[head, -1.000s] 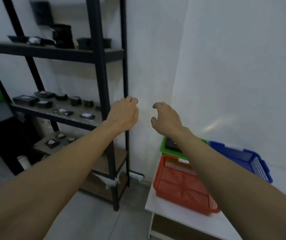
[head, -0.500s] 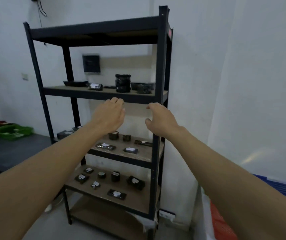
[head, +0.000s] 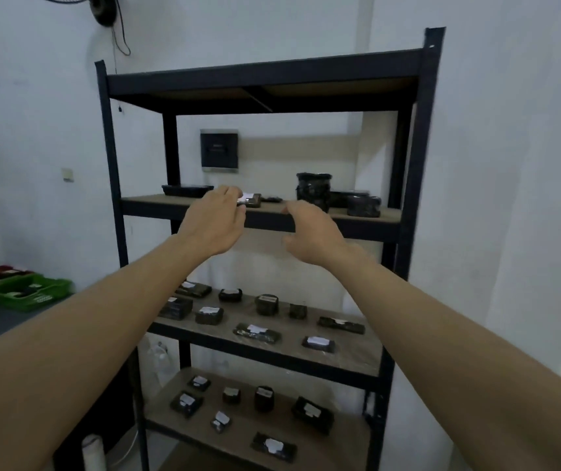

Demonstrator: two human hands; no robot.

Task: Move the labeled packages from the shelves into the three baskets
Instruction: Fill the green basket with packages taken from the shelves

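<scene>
A small black package with a white label (head: 251,199) lies on the upper board of the black metal shelf rack (head: 422,137). My left hand (head: 216,222) reaches up to it, and its fingertips lie on the package's left end; the thumb is hidden. My right hand (head: 311,232) hovers in front of that shelf's front edge, fingers loosely curled, holding nothing. Several labeled black packages lie on the middle shelf (head: 255,333) and on the lower shelf (head: 311,411). The three baskets are out of view.
On the upper shelf stand a flat black tray (head: 186,190), a black jar (head: 313,190) and low black containers (head: 362,202). A green basket (head: 27,292) sits on a dark table at left. White walls close in at right.
My view has swung left and up from the baskets to the rack. Both hands have risen to the upper shelf, and the left one has come to the labeled package.
</scene>
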